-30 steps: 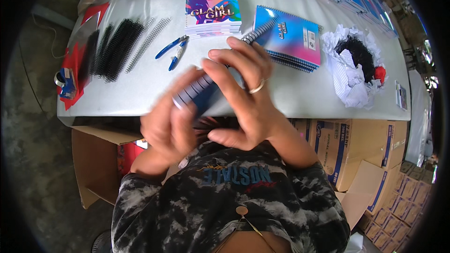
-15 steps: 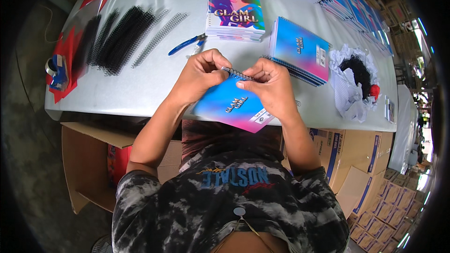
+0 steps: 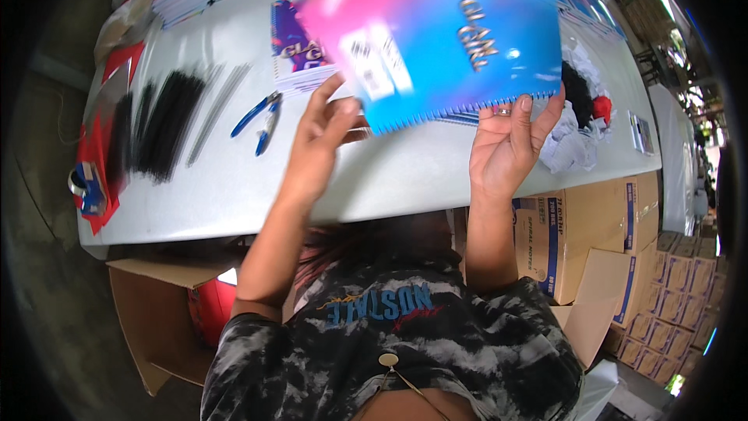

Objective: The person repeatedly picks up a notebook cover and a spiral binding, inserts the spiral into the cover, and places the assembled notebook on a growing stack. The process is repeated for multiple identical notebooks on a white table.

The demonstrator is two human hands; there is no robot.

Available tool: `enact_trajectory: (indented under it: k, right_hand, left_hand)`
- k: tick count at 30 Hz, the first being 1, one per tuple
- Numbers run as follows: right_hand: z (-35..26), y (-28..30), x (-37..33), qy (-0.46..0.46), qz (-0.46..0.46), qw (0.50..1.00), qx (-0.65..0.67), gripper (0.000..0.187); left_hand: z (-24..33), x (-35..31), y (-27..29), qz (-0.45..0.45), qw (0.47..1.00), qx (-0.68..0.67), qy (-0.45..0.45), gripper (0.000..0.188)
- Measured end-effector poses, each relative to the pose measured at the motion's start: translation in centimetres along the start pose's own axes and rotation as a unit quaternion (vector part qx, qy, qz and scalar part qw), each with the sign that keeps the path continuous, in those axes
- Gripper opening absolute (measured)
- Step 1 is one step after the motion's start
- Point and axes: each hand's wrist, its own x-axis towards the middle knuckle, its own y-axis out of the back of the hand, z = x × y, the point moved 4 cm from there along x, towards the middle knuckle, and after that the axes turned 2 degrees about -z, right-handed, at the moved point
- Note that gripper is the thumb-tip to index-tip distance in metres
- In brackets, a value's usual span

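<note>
Spiral notebook (image 3: pixel 436 47), blue and pink: raised over the counter, binding edge toward us. Right hand (image 3: pixel 506 148): clamped on that edge, thumb against fingers. Left hand (image 3: pixel 318 132): apart from the right, at the notebook's corner; we cannot tell whether it grips. White counter (image 3: pixel 389 195): surface showing between the hands, near edge crossing below them. Left of the left hand, we list pliers (image 3: pixel 271 118), then black coils (image 3: pixel 167 126). Right of the right hand: crumpled paper (image 3: pixel 573 152); below, past the edge, cardboard boxes (image 3: pixel 592 214).
</note>
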Motion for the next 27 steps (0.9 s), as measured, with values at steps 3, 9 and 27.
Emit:
enact_trajectory:
  k: [3, 9, 27]
  right_hand:
    - [1.0, 6.2, 2.2, 0.087, -0.013, 0.981, -0.171, 0.033]
    - [5.7, 17.3, 3.2, -0.024, -0.011, 0.758, -0.652, 0.046]
    - [4.1, 14.7, 2.2, 0.089, -0.049, 0.875, -0.474, 0.057]
  left_hand:
    - [1.7, 3.4, -5.1, 0.068, 0.99, 0.049, -0.116, 0.04]
    - [-5.3, 5.8, -5.0, 0.191, 0.761, 0.554, -0.278, 0.012]
    - [1.6, 7.6, -0.7, 0.148, 0.624, 0.711, -0.29, 0.045]
